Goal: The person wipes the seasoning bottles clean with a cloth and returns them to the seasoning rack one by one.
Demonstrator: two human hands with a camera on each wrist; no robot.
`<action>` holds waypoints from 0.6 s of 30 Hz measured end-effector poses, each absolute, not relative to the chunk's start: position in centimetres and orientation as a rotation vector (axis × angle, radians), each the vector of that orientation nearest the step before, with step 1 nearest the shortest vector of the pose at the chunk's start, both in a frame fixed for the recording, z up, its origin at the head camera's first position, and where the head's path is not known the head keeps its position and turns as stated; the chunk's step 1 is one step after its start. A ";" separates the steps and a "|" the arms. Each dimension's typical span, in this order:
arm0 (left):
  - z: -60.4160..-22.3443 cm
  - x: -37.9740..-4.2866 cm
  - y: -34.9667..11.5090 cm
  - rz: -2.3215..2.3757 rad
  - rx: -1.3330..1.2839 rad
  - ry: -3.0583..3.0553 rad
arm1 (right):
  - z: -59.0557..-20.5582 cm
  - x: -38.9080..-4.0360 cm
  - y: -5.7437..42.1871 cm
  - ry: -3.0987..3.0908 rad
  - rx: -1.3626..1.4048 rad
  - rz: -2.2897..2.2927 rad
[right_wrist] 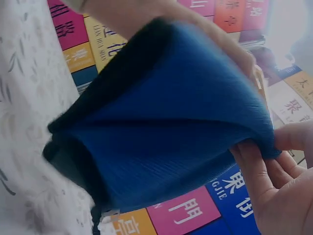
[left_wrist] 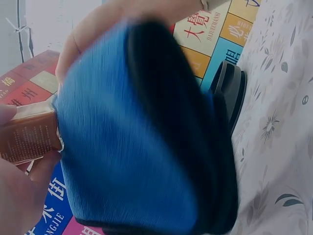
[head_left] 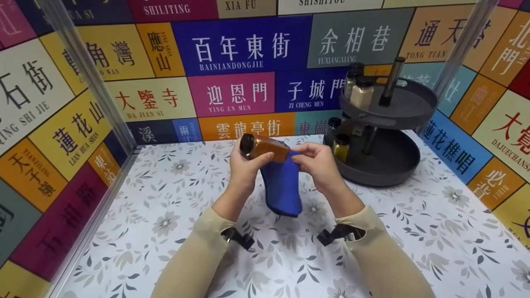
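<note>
My left hand [head_left: 245, 169] grips a seasoning jar [head_left: 271, 149] full of orange-brown powder. It is tilted, its black cap toward the left and its base toward the right hand. Small print covers the jar's side [left_wrist: 32, 136] in the left wrist view. Thumb and fingers of my right hand [head_left: 321, 165] pinch the top edge of a blue cloth [head_left: 283, 186] with dark edging, right at the jar's base. The cloth hangs down between both hands, and in the right wrist view the blue fabric [right_wrist: 171, 107] falls in a fold and covers the jar.
At the right stands a dark grey two-tier round rack [head_left: 379, 176]. A jar of pale powder [head_left: 361, 94] is on its upper tier, a yellow-filled jar [head_left: 341, 148] on the lower, with other dark-capped jars beside them. A floral-patterned tabletop [head_left: 165, 248] lies beneath; sign-printed walls surround it.
</note>
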State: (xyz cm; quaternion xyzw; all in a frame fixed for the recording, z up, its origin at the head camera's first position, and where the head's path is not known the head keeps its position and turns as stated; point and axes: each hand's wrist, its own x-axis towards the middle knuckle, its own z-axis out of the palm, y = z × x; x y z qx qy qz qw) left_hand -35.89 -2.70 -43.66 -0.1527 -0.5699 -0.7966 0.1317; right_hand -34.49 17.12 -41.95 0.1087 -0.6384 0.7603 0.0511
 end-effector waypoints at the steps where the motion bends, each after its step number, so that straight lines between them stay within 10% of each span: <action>1: -43.7 -35.9 -2.6 -2.314 -0.440 -1.652 | -41.9 -34.5 17.2 -1.902 0.316 2.337; 18: -43.6 -35.5 -2.5 -2.272 -0.457 -1.666 | -42.3 -34.4 17.2 -1.977 0.388 2.288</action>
